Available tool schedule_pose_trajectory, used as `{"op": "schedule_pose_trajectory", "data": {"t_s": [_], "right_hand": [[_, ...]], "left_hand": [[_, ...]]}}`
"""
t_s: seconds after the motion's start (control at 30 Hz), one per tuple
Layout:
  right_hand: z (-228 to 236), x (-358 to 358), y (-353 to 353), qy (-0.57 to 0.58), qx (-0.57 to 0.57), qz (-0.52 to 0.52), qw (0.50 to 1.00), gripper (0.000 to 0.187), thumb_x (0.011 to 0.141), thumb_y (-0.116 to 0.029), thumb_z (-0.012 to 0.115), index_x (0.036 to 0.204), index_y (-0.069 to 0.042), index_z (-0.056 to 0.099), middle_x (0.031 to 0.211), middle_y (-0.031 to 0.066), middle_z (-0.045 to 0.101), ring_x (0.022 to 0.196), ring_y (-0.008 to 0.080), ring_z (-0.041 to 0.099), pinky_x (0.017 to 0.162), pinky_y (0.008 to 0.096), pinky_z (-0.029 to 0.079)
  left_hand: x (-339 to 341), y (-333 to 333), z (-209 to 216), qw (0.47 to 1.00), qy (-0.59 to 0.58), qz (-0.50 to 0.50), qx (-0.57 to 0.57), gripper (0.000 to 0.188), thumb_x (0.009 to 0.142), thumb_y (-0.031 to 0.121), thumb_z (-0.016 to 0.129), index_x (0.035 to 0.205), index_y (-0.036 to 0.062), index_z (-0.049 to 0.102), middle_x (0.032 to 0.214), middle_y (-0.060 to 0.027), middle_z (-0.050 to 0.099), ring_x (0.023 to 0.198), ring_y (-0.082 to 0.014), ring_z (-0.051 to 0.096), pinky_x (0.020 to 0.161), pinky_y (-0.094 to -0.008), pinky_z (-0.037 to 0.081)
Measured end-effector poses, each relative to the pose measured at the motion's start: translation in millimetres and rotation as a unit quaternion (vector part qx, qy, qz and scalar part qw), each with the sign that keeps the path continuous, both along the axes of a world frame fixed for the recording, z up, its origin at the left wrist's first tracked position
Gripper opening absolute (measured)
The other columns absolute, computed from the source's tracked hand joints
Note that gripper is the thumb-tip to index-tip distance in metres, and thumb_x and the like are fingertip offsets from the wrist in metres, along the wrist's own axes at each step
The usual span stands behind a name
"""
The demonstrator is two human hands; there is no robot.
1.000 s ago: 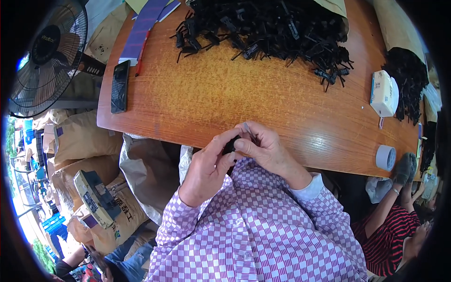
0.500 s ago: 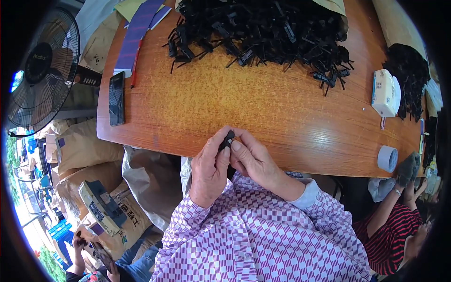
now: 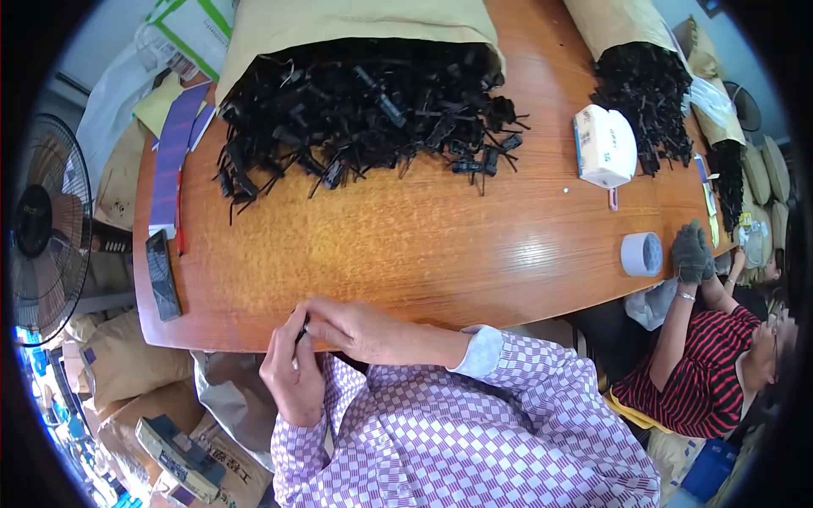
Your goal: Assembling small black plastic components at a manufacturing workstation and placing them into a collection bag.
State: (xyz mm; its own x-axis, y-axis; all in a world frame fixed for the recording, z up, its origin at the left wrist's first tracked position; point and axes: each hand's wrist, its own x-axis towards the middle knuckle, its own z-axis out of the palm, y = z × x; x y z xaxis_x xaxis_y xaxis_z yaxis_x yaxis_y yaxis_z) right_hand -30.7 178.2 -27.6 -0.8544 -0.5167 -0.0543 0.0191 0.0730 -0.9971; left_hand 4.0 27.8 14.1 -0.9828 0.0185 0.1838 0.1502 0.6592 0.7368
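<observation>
My left hand (image 3: 290, 372) is at the table's near edge with its fingers closed round a small black plastic part (image 3: 302, 328). My right hand (image 3: 360, 330) reaches across from the right, its thumb and fingertips pinching the same part. Fingers hide most of the piece, so its full shape does not show. Beyond my hands lies a heap of similar black plastic parts with thin stalks (image 3: 373, 127), spilling from the mouth of a large paper sack (image 3: 364, 21).
A phone (image 3: 163, 275), red pencil (image 3: 179, 212) and purple strips (image 3: 174, 152) lie on the left. Rightward are a tissue pack (image 3: 604, 148), a tape roll (image 3: 641, 254) and another heap of black parts (image 3: 644, 102). A co-worker's gloved hands (image 3: 692, 254) are at the right edge.
The view has swung right and up, so table and heap appear farther left and lower. Both hands still hold the small part. More of the co-worker and the sacks shows.
</observation>
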Motion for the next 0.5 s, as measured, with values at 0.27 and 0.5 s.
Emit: {"op": "schedule_pose_trajectory", "data": {"t_s": [0.27,0.5], "right_hand": [[14.0,-38.9,152.8,0.291,0.444,-0.321,0.784,0.034,0.088,-0.02,0.063,0.113,-0.002,0.051,0.086,0.0146,0.06,0.062,0.0283,0.062,0.05,0.0362,0.05],[-0.8,-71.6,189.6,0.36,0.534,-0.252,0.722,0.029,0.082,-0.014,0.067,0.107,-0.005,0.056,0.085,0.0105,0.056,0.065,0.0305,0.061,0.051,0.0386,0.05]], "left_hand": [[52.2,-145.8,-7.9,0.956,-0.122,0.117,-0.241,0.038,0.085,0.001,0.055,0.123,0.0021,0.054,0.115,-0.0171,0.059,0.102,-0.0321,0.06,0.089,-0.0376,0.047],[9.7,-65.3,17.0,0.97,0.056,0.031,-0.235,0.047,0.082,0.001,0.06,0.128,0.0008,0.049,0.129,-0.0227,0.049,0.12,-0.0379,0.049,0.095,-0.043,0.044]]}}
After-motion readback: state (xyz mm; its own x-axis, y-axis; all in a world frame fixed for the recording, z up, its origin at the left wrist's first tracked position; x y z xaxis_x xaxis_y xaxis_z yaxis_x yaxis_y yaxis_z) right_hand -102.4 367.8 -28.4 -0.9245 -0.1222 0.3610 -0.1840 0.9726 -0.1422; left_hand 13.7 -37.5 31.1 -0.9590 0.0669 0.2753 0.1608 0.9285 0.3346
